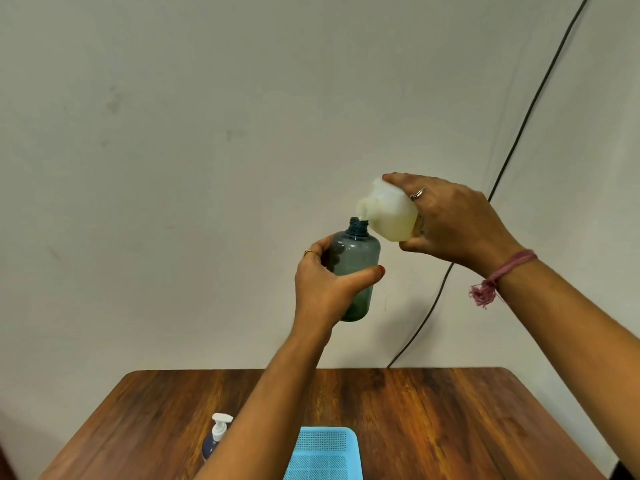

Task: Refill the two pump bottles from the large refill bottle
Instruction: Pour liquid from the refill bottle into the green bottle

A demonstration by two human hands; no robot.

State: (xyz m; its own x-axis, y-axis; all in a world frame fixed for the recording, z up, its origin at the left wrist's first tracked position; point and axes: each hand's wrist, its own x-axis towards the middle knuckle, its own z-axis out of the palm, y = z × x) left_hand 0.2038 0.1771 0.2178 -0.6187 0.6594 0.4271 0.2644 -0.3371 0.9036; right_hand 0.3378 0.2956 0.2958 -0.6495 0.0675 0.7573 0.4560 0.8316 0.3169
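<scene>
My left hand [327, 289] grips a translucent blue-grey bottle [356, 261] upright in the air above the table, its pump removed and its neck open. My right hand [450, 223] holds the large white refill bottle [388, 213] tipped to the left, its open spout right over the blue bottle's neck. Pale yellowish liquid lies in the lower side of the refill bottle. A second pump bottle [216, 436], dark blue with a white pump, stands on the table at the lower left, partly hidden by my left forearm.
A light blue perforated plastic basket [325, 452] sits at the table's near edge in the middle. The wooden table [450, 417] stands against a pale wall. A black cable [519, 133] runs down the wall on the right.
</scene>
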